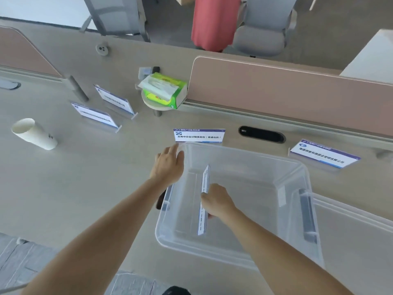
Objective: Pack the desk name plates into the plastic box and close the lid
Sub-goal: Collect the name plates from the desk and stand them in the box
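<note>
While the right hand holds one acrylic name plate on edge inside the clear plastic box, fingers clamped mid-length, the left hand lies straight-fingered at the far-left corner. Plate likely light, rigid, slick; hold by the edges.

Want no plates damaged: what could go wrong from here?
1. The held plate stands on edge in the box, gripped by the right hand; it may topple when released.
2. The far plate stands just behind the box rim; a push from the left hand, which is on that corner, could knock it over.
</note>
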Tool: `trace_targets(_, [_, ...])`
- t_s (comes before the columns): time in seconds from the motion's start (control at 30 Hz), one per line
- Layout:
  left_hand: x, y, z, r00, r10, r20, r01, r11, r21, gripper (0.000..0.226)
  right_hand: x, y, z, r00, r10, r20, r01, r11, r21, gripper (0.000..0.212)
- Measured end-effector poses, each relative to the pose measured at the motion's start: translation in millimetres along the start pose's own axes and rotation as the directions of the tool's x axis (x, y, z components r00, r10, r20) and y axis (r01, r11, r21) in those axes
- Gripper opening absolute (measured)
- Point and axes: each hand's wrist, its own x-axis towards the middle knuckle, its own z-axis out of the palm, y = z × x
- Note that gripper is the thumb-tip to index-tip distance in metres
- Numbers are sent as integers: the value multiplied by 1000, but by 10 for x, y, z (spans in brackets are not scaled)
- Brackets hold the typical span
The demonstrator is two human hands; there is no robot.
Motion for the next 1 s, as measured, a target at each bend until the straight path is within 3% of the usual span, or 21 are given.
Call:
trace_targets(0.17, [22, -127, 105, 994, -100, 48, 99, 995, 27, 42, 115, -168, 296, 998, 59, 18, -59, 998, -3, 16])
trace_targets(0.37, [27, -157, 159, 996, -84, -16, 84, 996, -38, 49, 196, -259, 472, 999, 44, -9, -44, 999, -23, 25])
trace_targets(1.0, [-5, -133, 155, 991, -102, -86, 106, 993, 49, 58, 314, -228, 504, 996, 27, 85, -37, 992, 124, 16])
